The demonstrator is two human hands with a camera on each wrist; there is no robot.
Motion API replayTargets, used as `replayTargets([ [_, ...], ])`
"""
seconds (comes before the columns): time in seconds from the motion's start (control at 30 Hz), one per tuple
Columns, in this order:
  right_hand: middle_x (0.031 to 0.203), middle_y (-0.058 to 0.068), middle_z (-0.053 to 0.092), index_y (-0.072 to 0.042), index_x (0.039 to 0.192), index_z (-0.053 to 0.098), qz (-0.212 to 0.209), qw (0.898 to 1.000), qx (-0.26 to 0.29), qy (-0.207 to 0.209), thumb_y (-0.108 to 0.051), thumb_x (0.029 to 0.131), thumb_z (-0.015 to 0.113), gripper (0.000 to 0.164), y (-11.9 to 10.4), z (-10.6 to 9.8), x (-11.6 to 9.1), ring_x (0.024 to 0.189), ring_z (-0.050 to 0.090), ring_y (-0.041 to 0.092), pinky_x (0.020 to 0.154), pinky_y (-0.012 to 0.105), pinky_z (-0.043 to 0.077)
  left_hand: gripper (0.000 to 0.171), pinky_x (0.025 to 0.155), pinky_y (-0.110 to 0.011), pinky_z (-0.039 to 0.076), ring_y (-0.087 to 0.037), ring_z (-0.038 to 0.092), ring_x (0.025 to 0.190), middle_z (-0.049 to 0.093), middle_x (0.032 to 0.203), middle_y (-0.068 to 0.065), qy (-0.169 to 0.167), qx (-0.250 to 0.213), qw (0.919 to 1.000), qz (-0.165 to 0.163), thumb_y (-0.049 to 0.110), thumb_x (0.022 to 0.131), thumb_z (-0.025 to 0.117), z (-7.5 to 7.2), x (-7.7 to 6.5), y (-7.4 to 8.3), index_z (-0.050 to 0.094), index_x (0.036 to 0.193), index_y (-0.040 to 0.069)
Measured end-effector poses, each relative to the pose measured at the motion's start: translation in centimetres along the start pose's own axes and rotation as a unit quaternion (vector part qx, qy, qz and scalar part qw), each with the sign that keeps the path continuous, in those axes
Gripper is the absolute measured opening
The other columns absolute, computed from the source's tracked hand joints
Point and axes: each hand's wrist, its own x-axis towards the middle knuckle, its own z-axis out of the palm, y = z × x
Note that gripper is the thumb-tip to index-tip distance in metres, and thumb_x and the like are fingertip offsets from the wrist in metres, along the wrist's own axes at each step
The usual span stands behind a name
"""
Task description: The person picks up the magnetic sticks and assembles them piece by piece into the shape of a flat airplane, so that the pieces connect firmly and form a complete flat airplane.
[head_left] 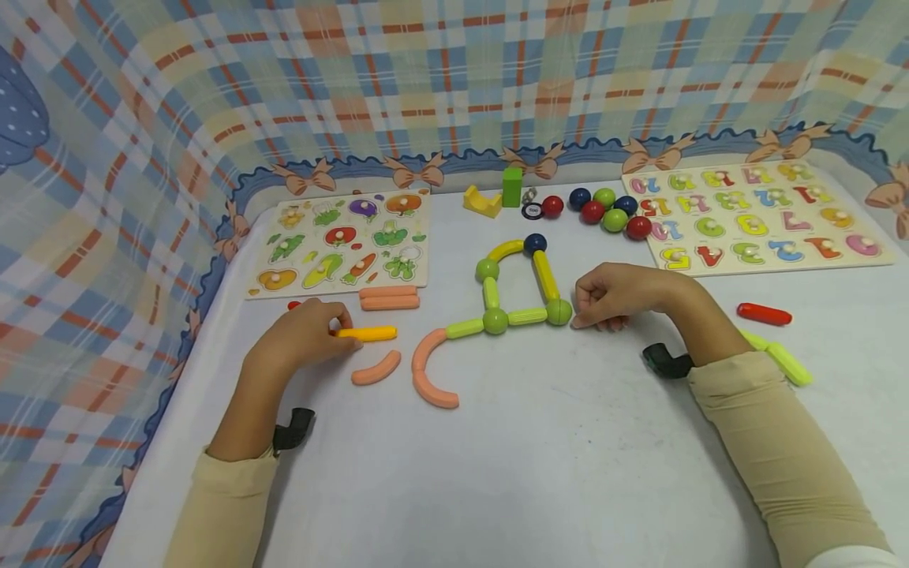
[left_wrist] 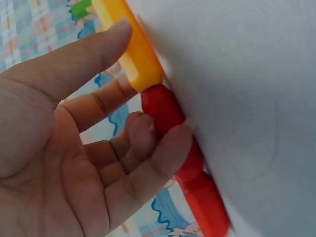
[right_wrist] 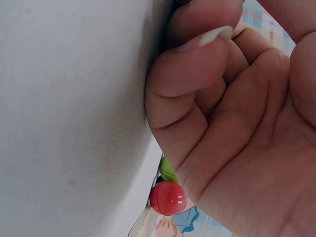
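My left hand (head_left: 298,339) pinches an orange-yellow toy rod (head_left: 375,334) between thumb and fingers, low over the table. In the left wrist view, red rods (left_wrist: 202,197) lie in line with it, beside the curled lower fingers. My right hand (head_left: 614,296) rests on the table with fingers loosely curled and nothing visible in them, its thumb tip close to a green ball (head_left: 559,312). That ball belongs to a figure of rods and balls, with a yellow rod (head_left: 545,275), a dark blue ball (head_left: 536,244) and a curved pink piece (head_left: 429,386).
Loose pink rods (head_left: 389,298) and a curved pink rod (head_left: 377,369) lie near the left hand. A vegetable puzzle board (head_left: 263,280) and a number board (head_left: 781,264) stand behind. Several balls (head_left: 592,211) sit at the back; a red rod (head_left: 764,314) lies right.
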Motion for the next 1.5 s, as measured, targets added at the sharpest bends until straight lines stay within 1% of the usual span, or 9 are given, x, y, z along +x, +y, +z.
replayTargets([
  [0.13, 0.065, 0.008, 0.053, -0.005, 0.08, 0.054, 0.003, 1.0, -0.001, 0.0, -0.033, 0.078, 0.07, 0.032, 0.0, 0.0, 0.0, 0.055, 0.05, 0.019, 0.052, 0.026, 0.04, 0.026, 0.056, -0.032, 0.036, -0.022, 0.044, 0.071, 0.046, 0.082, -0.009, 0.014, -0.004, 0.9999, 0.008, 0.034, 0.076, 0.071, 0.2, 0.2, -0.1, 0.061, 0.08, 0.011],
  [0.3, 0.065, 0.008, 0.053, -0.005, 0.08, 0.055, 0.002, 1.0, -0.003, 0.003, -0.034, 0.077, 0.07, 0.033, 0.0, 0.0, 0.0, 0.055, 0.05, 0.019, 0.052, 0.026, 0.041, 0.033, 0.053, -0.03, 0.035, -0.021, 0.045, 0.067, 0.046, 0.078, -0.008, 0.005, -0.029, 0.9994, 0.017, 0.041, 0.073, 0.072, 0.4, 0.5, -0.2, 0.061, 0.068, 0.011],
  [0.53, 0.065, 0.009, 0.054, -0.005, 0.08, 0.055, -0.002, 1.0, 0.0, 0.003, -0.035, 0.077, 0.07, 0.033, 0.1, -0.1, 0.0, 0.054, 0.05, 0.019, 0.051, 0.026, 0.041, 0.037, 0.053, -0.03, 0.036, -0.02, 0.047, 0.066, 0.052, 0.073, -0.004, -0.015, -0.048, 0.9986, 0.018, 0.048, 0.073, 0.07, -0.3, 0.3, -0.6, 0.062, 0.076, 0.013],
  [0.67, 0.066, 0.009, 0.054, -0.005, 0.079, 0.055, -0.005, 1.0, -0.001, 0.004, -0.036, 0.077, 0.07, 0.034, 0.1, -0.1, 0.0, 0.055, 0.05, 0.02, 0.051, 0.027, 0.041, 0.032, 0.057, -0.034, 0.04, -0.024, 0.049, 0.071, 0.054, 0.082, -0.008, 0.049, -0.024, 0.9985, -0.007, 0.039, 0.081, 0.065, -1.3, 0.1, -1.7, 0.061, 0.094, 0.01],
  [0.8, 0.067, 0.009, 0.055, -0.005, 0.079, 0.055, 0.001, 1.0, -0.001, 0.006, -0.036, 0.077, 0.07, 0.034, 0.1, -0.2, -0.1, 0.055, 0.051, 0.02, 0.052, 0.027, 0.042, 0.034, 0.071, -0.047, 0.043, -0.033, 0.048, 0.088, 0.047, 0.107, -0.02, 0.102, 0.002, 0.9934, -0.052, 0.026, 0.087, 0.059, -1.7, 0.2, -3.5, 0.054, 0.115, 0.006],
  [0.93, 0.067, 0.01, 0.055, -0.005, 0.079, 0.055, 0.003, 1.0, 0.001, 0.006, -0.036, 0.077, 0.07, 0.034, 0.1, -0.1, -0.1, 0.055, 0.051, 0.02, 0.052, 0.027, 0.041, 0.037, 0.08, -0.054, 0.039, -0.037, 0.045, 0.098, 0.045, 0.119, -0.025, 0.079, -0.009, 0.9947, -0.066, 0.023, 0.09, 0.052, -1.3, 0.8, -5.3, 0.049, 0.123, 0.004],
  [1.03, 0.067, 0.01, 0.055, -0.005, 0.08, 0.055, 0.005, 1.0, 0.001, 0.008, -0.036, 0.077, 0.07, 0.034, 0.1, -0.1, 0.0, 0.055, 0.051, 0.02, 0.052, 0.027, 0.042, 0.039, 0.077, -0.05, 0.041, -0.035, 0.047, 0.094, 0.051, 0.112, -0.023, 0.06, -0.03, 0.9955, -0.067, 0.028, 0.091, 0.052, -1.2, 1.0, -6.0, 0.051, 0.121, 0.003],
  [1.2, 0.067, 0.01, 0.055, -0.006, 0.08, 0.055, 0.004, 1.0, 0.002, 0.011, -0.036, 0.076, 0.071, 0.034, 0.2, 0.0, 0.0, 0.055, 0.051, 0.021, 0.052, 0.027, 0.042, 0.041, 0.072, -0.043, 0.043, -0.032, 0.048, 0.089, 0.053, 0.106, -0.019, 0.051, -0.044, 0.9947, -0.078, 0.034, 0.088, 0.056, -1.3, 1.0, -5.7, 0.054, 0.118, 0.005],
  [1.5, 0.066, 0.009, 0.055, -0.006, 0.08, 0.056, 0.006, 1.0, 0.004, 0.012, -0.036, 0.076, 0.07, 0.033, 0.3, 0.0, 0.0, 0.055, 0.052, 0.021, 0.052, 0.027, 0.042, 0.028, 0.066, -0.037, 0.042, -0.029, 0.048, 0.082, 0.055, 0.093, -0.015, 0.05, -0.049, 0.995, -0.07, 0.029, 0.09, 0.055, -0.8, 1.5, -5.7, 0.058, 0.105, 0.006],
])
